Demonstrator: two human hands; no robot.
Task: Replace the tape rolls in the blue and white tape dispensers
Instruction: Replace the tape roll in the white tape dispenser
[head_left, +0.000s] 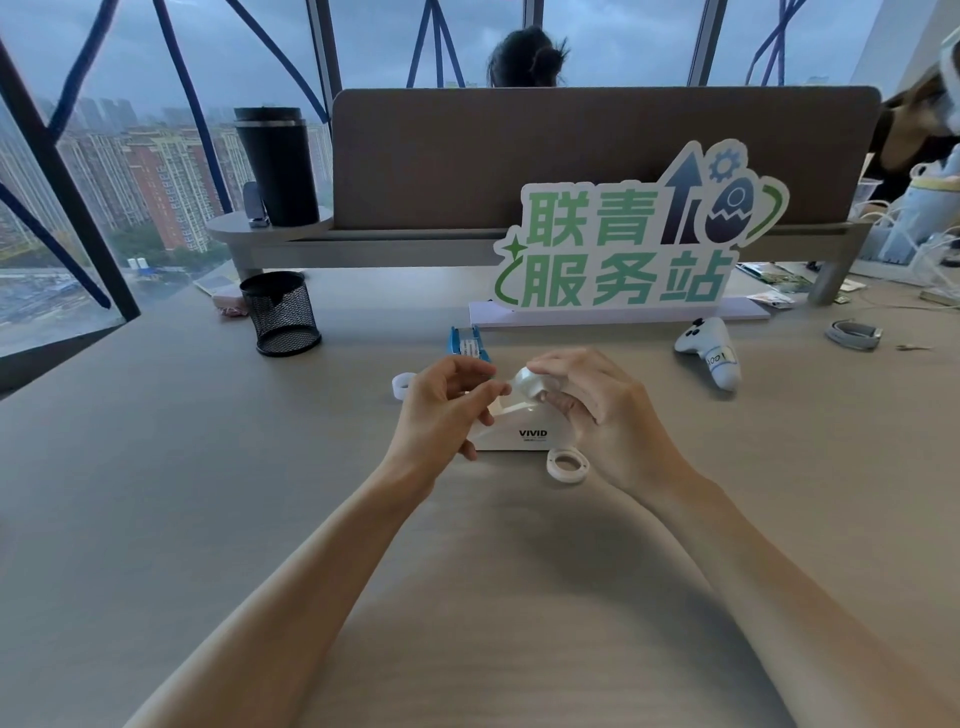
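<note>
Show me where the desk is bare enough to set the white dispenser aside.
Widest bare stretch: the near desk around the forearms. Also bare: left, below the mesh pen cup, and right, below the white controller. Crowded: around the white dispenser, with the right hand, left hand, blue dispenser and loose ring.

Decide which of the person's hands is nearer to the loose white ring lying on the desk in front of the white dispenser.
Right. The right hand is just above and beside the white ring; the left hand is farther off, across the white dispenser.
</note>
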